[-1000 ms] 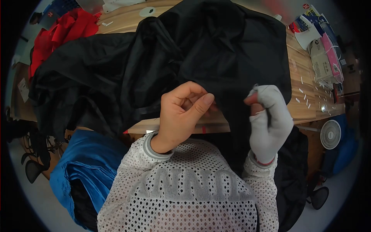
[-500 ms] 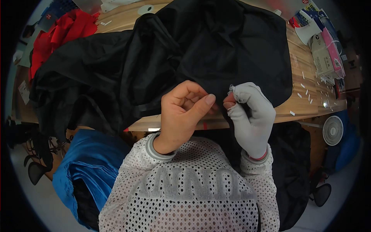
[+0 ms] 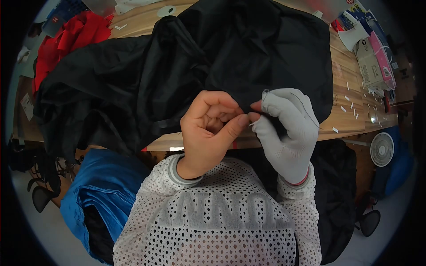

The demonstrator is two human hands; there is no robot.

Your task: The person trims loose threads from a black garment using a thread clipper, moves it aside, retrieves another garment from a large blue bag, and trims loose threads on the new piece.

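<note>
My bare left hand (image 3: 208,131) is closed in a pinch, its thumb and index tips near the front edge of the table. My right hand (image 3: 288,128) wears a light grey glove with bare thumb and index tips, also pinched. The tips of both hands almost meet. What lies between them is too small and dark to make out. A dark thread (image 3: 309,112) trails over the back of the glove. Just beyond my hands spreads a large black cloth (image 3: 239,62), folded and rumpled.
Red cloth (image 3: 71,37) lies at the far left of the wooden table (image 3: 344,91). Small white scraps (image 3: 352,105) and a cardboard box (image 3: 370,66) are on the right. Blue fabric (image 3: 106,177) is bundled below left. A white fan (image 3: 382,150) stands at lower right.
My right hand has shifted slightly left, bringing its fingertips up to those of my left hand. The dark thread now shows across the glove's back. The black cloth looks much the same.
</note>
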